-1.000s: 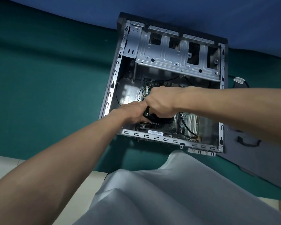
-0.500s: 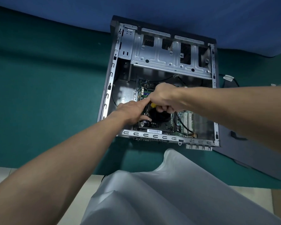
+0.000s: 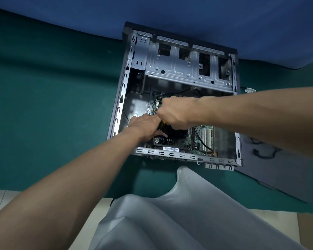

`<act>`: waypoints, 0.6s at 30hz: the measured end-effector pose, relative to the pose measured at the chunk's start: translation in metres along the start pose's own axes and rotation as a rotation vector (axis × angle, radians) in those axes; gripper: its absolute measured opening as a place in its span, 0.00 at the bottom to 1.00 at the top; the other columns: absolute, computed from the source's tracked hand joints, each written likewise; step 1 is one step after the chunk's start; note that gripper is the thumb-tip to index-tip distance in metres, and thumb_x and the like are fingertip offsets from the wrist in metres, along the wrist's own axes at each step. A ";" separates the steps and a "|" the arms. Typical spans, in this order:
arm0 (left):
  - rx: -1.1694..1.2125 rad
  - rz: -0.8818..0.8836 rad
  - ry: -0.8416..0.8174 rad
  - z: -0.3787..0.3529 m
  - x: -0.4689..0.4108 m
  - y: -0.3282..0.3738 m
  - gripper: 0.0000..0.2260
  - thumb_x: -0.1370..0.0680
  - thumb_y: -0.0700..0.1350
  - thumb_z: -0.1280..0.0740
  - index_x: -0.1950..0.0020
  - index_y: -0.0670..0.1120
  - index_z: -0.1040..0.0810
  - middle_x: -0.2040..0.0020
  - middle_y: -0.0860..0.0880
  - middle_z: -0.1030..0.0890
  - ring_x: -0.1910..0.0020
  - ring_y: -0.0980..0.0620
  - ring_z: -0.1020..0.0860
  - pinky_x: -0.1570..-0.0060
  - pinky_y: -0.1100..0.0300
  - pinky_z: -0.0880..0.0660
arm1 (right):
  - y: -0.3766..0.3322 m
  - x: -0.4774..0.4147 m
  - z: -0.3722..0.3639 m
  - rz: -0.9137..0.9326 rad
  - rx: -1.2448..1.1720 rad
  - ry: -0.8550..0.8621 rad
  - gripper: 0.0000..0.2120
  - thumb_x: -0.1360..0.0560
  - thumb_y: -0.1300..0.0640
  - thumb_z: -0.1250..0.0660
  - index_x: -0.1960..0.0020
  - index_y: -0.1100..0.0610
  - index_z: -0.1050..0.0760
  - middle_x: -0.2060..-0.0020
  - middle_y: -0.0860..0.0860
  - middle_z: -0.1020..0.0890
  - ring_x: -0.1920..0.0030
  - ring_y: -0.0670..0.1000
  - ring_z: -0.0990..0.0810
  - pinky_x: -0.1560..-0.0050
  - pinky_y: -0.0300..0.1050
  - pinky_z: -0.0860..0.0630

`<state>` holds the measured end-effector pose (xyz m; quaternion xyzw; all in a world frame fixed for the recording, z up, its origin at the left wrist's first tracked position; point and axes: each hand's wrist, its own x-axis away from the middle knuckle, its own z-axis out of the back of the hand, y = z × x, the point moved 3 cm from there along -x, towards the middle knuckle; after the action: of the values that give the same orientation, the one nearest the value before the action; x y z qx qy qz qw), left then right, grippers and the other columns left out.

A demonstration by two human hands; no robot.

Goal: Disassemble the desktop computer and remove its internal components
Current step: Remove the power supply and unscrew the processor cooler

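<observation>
An open desktop computer case (image 3: 122,98) lies on its side on a green mat. Inside, a green motherboard (image 3: 200,136) shows, with a black CPU cooler (image 3: 175,131) at its left half. My right hand (image 3: 175,111) is fisted over the cooler around a tool with a yellow and black handle (image 3: 162,123), mostly hidden. My left hand (image 3: 146,126) rests on the cooler's left edge, fingers touching the tool's shaft. An empty metal drive cage (image 3: 186,67) spans the far end of the case.
The removed dark side panel (image 3: 278,175) lies right of the case, with black cables (image 3: 264,153) on it. A blue cloth (image 3: 170,13) hangs behind. My grey-trousered knee (image 3: 188,210) is just in front of the case. Bare green mat (image 3: 52,105) stretches to the left.
The view has shifted slightly. My right hand has risen a little and turned over the cooler, showing the yellow handle; my left hand stays on the cooler's left side.
</observation>
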<state>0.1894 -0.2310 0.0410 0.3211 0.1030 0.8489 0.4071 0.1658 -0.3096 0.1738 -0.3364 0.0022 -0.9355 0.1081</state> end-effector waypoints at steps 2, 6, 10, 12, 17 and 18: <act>0.000 -0.010 0.014 0.002 0.001 0.000 0.21 0.28 0.68 0.36 0.42 0.58 0.33 0.39 0.55 0.24 0.39 0.48 0.28 0.55 0.53 0.35 | 0.006 -0.005 -0.001 -0.056 -0.124 0.037 0.10 0.28 0.61 0.33 0.67 0.63 0.26 0.75 0.54 0.27 0.74 0.53 0.25 0.78 0.37 0.33; -0.039 0.016 -0.020 0.000 0.001 0.001 0.29 0.28 0.68 0.37 0.32 0.56 0.38 0.35 0.52 0.26 0.36 0.47 0.30 0.52 0.52 0.35 | 0.016 -0.009 -0.014 -0.463 -0.640 0.070 0.18 0.23 0.51 0.36 0.64 0.64 0.24 0.80 0.54 0.22 0.80 0.51 0.22 0.77 0.40 0.24; -0.037 0.004 -0.007 0.000 0.001 0.001 0.31 0.28 0.67 0.37 0.32 0.59 0.48 0.31 0.52 0.28 0.34 0.46 0.31 0.53 0.52 0.36 | 0.016 -0.008 -0.016 -0.544 -0.730 -0.080 0.15 0.21 0.64 0.44 0.66 0.62 0.30 0.83 0.50 0.28 0.84 0.45 0.32 0.84 0.32 0.39; -0.040 0.010 -0.004 0.000 0.000 0.000 0.30 0.28 0.67 0.37 0.31 0.58 0.43 0.31 0.54 0.28 0.34 0.47 0.31 0.54 0.53 0.37 | 0.007 -0.008 -0.008 -0.433 -0.465 -0.065 0.12 0.23 0.65 0.42 0.64 0.60 0.31 0.73 0.51 0.28 0.74 0.47 0.31 0.79 0.36 0.33; 0.015 0.064 0.009 -0.002 -0.001 -0.002 0.22 0.25 0.66 0.37 0.35 0.57 0.29 0.38 0.54 0.24 0.42 0.51 0.28 0.54 0.54 0.38 | -0.013 0.002 -0.007 -0.028 0.075 -0.004 0.11 0.20 0.56 0.41 0.59 0.60 0.29 0.70 0.52 0.31 0.66 0.54 0.26 0.76 0.41 0.35; 0.023 0.068 0.013 -0.002 -0.001 -0.002 0.21 0.25 0.66 0.37 0.36 0.57 0.28 0.37 0.55 0.24 0.40 0.50 0.28 0.54 0.53 0.38 | -0.013 0.003 -0.009 0.067 0.134 0.007 0.15 0.18 0.54 0.45 0.60 0.60 0.29 0.72 0.51 0.32 0.66 0.54 0.25 0.75 0.42 0.31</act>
<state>0.1898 -0.2305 0.0382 0.3235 0.1043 0.8630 0.3738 0.1549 -0.2985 0.1699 -0.3250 -0.0491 -0.9305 0.1614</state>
